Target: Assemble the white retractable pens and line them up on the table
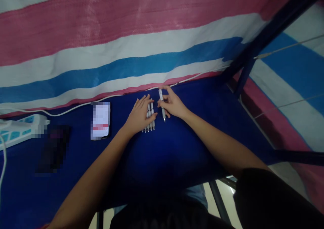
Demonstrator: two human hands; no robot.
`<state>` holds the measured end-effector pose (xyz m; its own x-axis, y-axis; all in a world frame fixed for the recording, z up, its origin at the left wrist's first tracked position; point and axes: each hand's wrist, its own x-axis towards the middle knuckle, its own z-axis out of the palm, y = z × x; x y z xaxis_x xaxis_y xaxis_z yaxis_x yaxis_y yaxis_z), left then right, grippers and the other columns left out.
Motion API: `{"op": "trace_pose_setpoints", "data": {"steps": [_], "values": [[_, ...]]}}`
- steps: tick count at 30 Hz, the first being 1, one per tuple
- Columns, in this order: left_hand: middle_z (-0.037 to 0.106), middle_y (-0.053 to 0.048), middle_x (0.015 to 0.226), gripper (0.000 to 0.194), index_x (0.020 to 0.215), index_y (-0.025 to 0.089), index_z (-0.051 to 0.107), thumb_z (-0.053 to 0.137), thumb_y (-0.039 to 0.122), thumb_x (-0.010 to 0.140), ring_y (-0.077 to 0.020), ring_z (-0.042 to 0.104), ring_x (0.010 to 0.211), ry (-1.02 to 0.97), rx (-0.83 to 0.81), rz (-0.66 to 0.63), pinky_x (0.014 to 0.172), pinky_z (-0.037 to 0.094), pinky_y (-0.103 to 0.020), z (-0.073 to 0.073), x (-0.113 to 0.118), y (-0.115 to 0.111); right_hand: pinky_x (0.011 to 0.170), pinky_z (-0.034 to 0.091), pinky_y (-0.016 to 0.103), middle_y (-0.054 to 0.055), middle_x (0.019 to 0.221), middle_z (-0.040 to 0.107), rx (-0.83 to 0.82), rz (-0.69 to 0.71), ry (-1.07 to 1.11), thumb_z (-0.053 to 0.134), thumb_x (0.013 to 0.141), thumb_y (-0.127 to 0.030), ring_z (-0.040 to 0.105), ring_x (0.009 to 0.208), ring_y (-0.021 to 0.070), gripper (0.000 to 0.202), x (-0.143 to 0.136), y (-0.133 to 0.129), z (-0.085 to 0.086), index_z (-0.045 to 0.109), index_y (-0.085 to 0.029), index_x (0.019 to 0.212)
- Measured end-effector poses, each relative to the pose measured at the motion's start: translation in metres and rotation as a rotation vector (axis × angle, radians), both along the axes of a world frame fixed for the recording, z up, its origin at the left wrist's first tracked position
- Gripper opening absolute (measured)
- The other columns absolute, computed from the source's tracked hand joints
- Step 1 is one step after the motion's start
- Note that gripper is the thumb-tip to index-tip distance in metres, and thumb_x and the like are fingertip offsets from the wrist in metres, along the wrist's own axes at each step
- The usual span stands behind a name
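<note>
Several white and grey pens (151, 119) lie side by side on the dark blue table (162, 154), tips toward the person. My left hand (140, 116) rests over their left part, fingers spread and thumb across the pens, hiding some of the barrels. Just right of the row, my right hand (172, 104) holds a single pen (163, 112) between thumb and fingers, its tip pointing toward the person. A small gap separates this pen from the row.
Left of my left hand lies a phone (101, 119) with a lit screen. Farther left are a dark blurred object (54, 149) and a white and blue device (22, 129). A white cable (60, 115) runs along the back edge by a striped cloth (121, 68). Metal posts stand right.
</note>
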<state>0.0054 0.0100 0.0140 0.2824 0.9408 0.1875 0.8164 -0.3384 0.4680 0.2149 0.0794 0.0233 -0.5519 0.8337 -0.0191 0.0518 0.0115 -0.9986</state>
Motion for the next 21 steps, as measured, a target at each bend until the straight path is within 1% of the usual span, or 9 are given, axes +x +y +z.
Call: {"op": "trace_pose_setpoints", "data": {"steps": [3,6,10,13,17,21], "values": [[0.046,-0.02,0.173,0.052,0.144,0.022,0.055,0.066,0.046,0.1,-0.0399,0.039,0.163,-0.007,0.026,0.007,0.135,0.023,-0.069,-0.002,0.0,-0.002,0.037,0.05,0.027,-0.002,0.09,0.067,0.007,0.018,-0.02,0.07,0.093,-0.029,0.058,0.048,0.0114,0.072,0.001,-0.005,0.004,0.032,-0.029,0.155],[0.049,-0.021,0.17,0.052,0.145,0.021,0.055,0.065,0.045,0.101,-0.0395,0.041,0.162,-0.003,0.041,0.032,0.134,0.025,-0.068,-0.002,0.003,-0.005,0.036,0.048,0.027,-0.004,0.085,0.062,0.017,0.051,-0.054,0.069,0.094,-0.029,0.056,0.045,0.0109,0.066,0.0,-0.007,0.005,0.036,-0.03,0.152],[0.053,-0.022,0.167,0.051,0.144,0.019,0.056,0.065,0.045,0.101,-0.0395,0.043,0.161,-0.009,0.066,0.061,0.134,0.027,-0.067,-0.001,0.005,-0.009,0.036,0.049,0.027,-0.004,0.085,0.061,0.004,0.052,-0.054,0.069,0.094,-0.028,0.056,0.045,0.011,0.07,-0.001,-0.005,0.004,0.033,-0.032,0.154],[0.054,-0.021,0.166,0.049,0.144,0.02,0.057,0.063,0.045,0.102,-0.0391,0.045,0.16,-0.019,0.082,0.074,0.133,0.029,-0.066,0.0,0.006,-0.01,0.036,0.048,0.026,-0.006,0.082,0.059,0.0,0.074,-0.05,0.069,0.094,-0.029,0.057,0.045,0.0114,0.069,-0.001,-0.003,0.002,0.035,-0.032,0.153],[0.055,-0.02,0.165,0.047,0.143,0.02,0.058,0.061,0.045,0.103,-0.0391,0.046,0.159,-0.013,0.097,0.096,0.133,0.031,-0.066,-0.001,0.009,-0.01,0.039,0.051,0.026,-0.008,0.077,0.056,0.011,0.083,-0.033,0.072,0.094,-0.032,0.059,0.046,0.0124,0.071,-0.001,-0.002,0.0,0.034,-0.031,0.154],[0.056,-0.019,0.165,0.046,0.143,0.02,0.059,0.061,0.041,0.102,-0.04,0.046,0.159,0.007,0.108,0.127,0.132,0.032,-0.067,-0.002,0.015,-0.009,0.035,0.047,0.023,-0.008,0.077,0.059,0.01,0.086,-0.047,0.07,0.094,-0.03,0.057,0.044,0.0107,0.065,-0.002,-0.003,-0.001,0.038,-0.029,0.15]]}}
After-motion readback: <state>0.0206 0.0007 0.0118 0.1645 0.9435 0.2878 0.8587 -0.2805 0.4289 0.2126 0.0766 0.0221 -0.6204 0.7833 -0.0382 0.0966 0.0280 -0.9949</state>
